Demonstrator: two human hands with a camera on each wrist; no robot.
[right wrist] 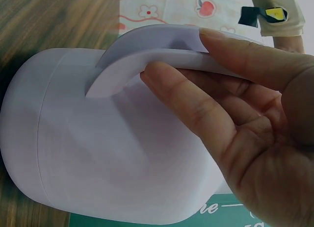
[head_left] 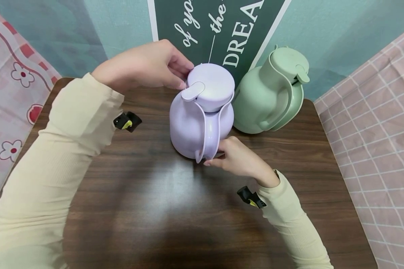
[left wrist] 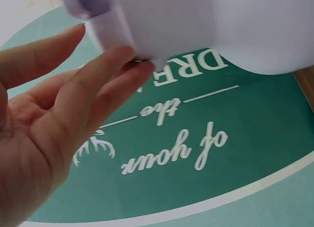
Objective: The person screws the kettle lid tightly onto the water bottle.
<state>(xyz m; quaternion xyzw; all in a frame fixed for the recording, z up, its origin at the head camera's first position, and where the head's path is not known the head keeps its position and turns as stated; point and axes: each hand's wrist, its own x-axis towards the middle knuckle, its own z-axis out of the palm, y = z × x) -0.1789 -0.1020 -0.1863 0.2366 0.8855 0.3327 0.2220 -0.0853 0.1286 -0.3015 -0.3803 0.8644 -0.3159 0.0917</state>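
Note:
A lavender thermos jug [head_left: 188,127] with a round lid [head_left: 213,80] and a thumb lever is on the brown wooden table. My right hand [head_left: 240,157] grips its looped handle [head_left: 212,130] low down; in the right wrist view, the thumb lies over the handle and the fingers pass beneath it. At the lid's left side is my left hand [head_left: 148,65]. Its nearly straight fingers [left wrist: 105,72] touch the rim area in the left wrist view, with the thumb apart from them. The jug is blurred there.
Just right of the lavender jug stands a pale green jug [head_left: 256,97] of the same shape. Behind them is a dark green sign [head_left: 202,41] with white lettering against a teal cloth. Patterned pink cloths [head_left: 380,130] border the table [head_left: 148,224] at both sides.

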